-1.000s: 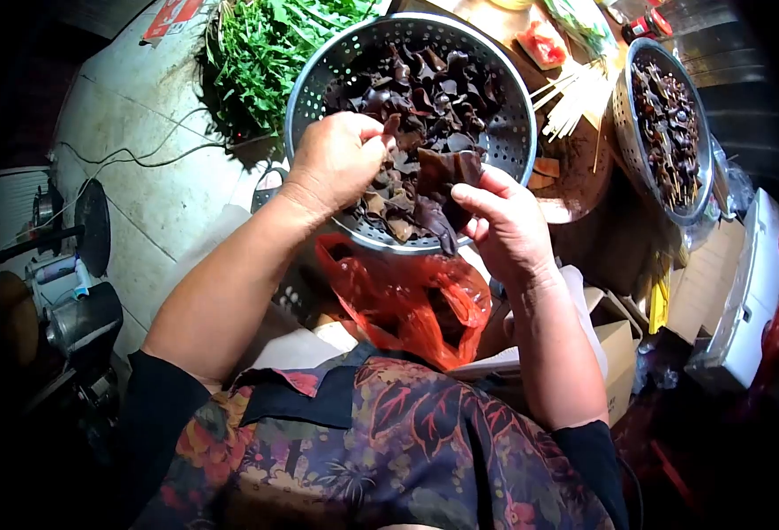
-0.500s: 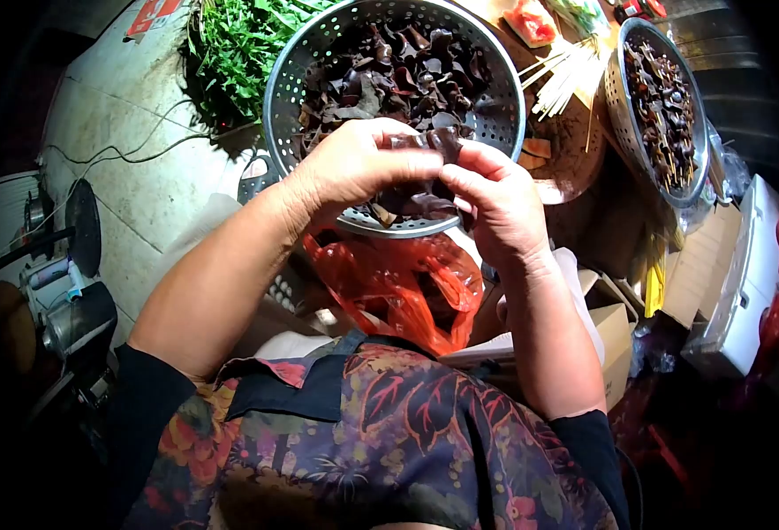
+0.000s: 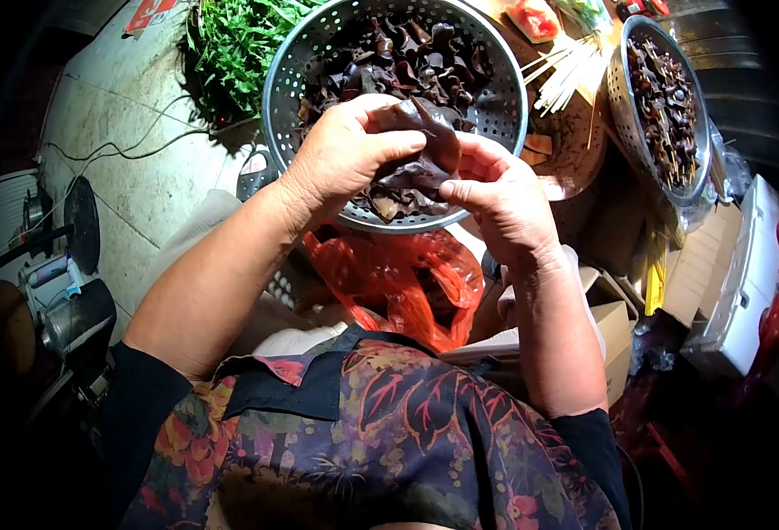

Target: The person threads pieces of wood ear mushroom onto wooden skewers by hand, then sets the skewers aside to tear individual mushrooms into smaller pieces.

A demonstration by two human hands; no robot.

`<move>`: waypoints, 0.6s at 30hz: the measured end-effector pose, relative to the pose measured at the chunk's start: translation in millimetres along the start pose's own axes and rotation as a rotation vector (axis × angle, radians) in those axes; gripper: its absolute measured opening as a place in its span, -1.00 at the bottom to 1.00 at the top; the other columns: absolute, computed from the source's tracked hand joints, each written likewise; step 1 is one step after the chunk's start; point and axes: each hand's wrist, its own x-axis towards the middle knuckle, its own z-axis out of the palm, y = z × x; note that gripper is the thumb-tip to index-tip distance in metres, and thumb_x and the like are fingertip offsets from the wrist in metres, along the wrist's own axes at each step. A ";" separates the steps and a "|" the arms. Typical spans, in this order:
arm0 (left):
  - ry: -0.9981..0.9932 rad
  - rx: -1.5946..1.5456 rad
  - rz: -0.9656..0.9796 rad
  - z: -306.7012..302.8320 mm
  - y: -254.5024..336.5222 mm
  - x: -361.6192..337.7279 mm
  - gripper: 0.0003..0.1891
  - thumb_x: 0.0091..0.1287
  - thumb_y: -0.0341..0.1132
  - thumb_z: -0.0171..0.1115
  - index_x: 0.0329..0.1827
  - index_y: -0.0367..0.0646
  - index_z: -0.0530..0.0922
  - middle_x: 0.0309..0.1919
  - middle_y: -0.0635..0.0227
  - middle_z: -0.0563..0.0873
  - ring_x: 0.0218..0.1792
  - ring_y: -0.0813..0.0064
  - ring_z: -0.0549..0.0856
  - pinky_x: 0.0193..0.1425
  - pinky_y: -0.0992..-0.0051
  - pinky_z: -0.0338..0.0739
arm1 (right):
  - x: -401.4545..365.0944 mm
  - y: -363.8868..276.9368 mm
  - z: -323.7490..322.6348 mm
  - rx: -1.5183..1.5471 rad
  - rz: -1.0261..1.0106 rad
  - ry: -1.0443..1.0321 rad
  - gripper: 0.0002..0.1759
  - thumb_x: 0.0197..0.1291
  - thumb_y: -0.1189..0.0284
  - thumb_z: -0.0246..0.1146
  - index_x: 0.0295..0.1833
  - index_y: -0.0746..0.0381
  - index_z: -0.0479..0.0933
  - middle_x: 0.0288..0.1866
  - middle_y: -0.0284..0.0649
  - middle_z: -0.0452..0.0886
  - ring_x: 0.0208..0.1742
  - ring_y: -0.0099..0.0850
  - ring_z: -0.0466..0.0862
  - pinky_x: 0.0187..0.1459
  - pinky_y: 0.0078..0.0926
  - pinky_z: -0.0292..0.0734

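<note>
A dark brown wood ear mushroom (image 3: 432,141) is stretched between my two hands, above a perforated metal colander (image 3: 277,97). My left hand (image 3: 345,150) pinches its left side, thumb on top. On the right edge, the thumb and fingers of my right hand (image 3: 500,190) are closed. Inside the colander lies a heap of more wood ear pieces (image 3: 407,57), partly hidden behind my hands. Below the colander's near rim, a red plastic bag (image 3: 398,283) sits near my lap.
Leafy greens (image 3: 239,53) lie left of the colander. Bamboo skewers (image 3: 575,75) rest on a round board (image 3: 579,150) at the right. Beyond them, a second colander (image 3: 623,97) holds skewered wood ear (image 3: 663,106). A white foam box (image 3: 743,274) and cardboard (image 3: 707,261) stand lower right.
The wood ear piece was folded narrow between my fingers and is now spread wider and tilted up. My left hand has shifted slightly upward, and my right fingers have moved along its edge.
</note>
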 end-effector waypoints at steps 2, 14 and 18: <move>0.034 -0.187 -0.077 0.4 -2.2 1.8 -0.78 0.27 -0.47 0.20 -0.03 -0.27 0.54 -0.20 0.32 0.67 -0.19 0.58 0.64 -0.04 0.57 0.55 | -0.7 -2.0 1.1 -0.038 -0.012 -0.029 -0.50 -0.01 0.70 0.27 0.13 0.37 0.43 -0.06 -0.19 0.60 -0.09 -0.48 0.60 -0.08 -0.61 0.51; -0.131 0.099 -0.085 6.9 -5.8 -5.5 -0.83 0.30 -0.45 0.17 -0.08 -0.22 0.47 -0.30 0.44 0.63 -0.26 0.72 0.59 -0.14 0.66 0.53 | -3.9 -1.1 6.8 -0.064 -0.031 0.097 -0.79 0.11 0.55 0.33 -0.12 0.35 0.55 -0.28 -0.29 0.63 -0.31 -0.59 0.61 -0.21 -0.66 0.55; -0.156 0.045 -0.051 11.3 -7.3 -6.8 -0.83 0.34 -0.40 0.13 -0.06 -0.25 0.49 -0.30 0.44 0.62 -0.25 0.73 0.58 -0.11 0.66 0.52 | -4.3 -3.0 9.1 -0.093 -0.036 0.127 -0.80 0.10 0.54 0.34 -0.15 0.35 0.56 -0.31 -0.30 0.63 -0.33 -0.61 0.60 -0.24 -0.67 0.55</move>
